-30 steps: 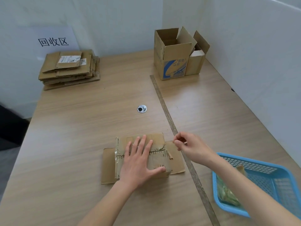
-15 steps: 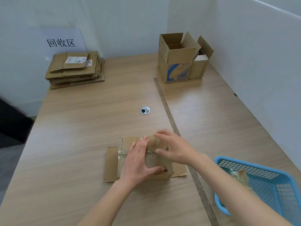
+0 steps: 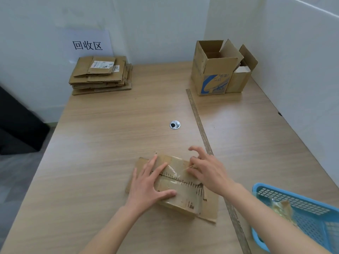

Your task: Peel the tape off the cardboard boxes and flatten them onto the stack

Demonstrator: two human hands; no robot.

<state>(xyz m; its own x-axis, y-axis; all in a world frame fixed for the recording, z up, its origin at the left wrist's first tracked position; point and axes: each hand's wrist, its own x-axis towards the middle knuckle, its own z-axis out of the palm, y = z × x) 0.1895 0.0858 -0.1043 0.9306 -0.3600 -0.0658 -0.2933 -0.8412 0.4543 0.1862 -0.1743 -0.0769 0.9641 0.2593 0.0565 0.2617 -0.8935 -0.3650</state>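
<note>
A partly flattened brown cardboard box [image 3: 176,187] with shiny clear tape across its top lies on a light wooden table [image 3: 113,136], near the front edge. The left hand [image 3: 149,186] presses flat on the box's left half, fingers straight and spread. The right hand [image 3: 207,171] sits at the box's far right corner, fingers curled and picking at the tape edge there; whether it actually holds the tape cannot be told. Far to the box's left rear, a stack of flattened brown cardboard [image 3: 101,75] rests against the wall. To the box's right rear stand two open brown cartons [image 3: 220,68]. Just right of the box, a blue plastic basket [image 3: 300,217] holds crumpled tape.
</note>
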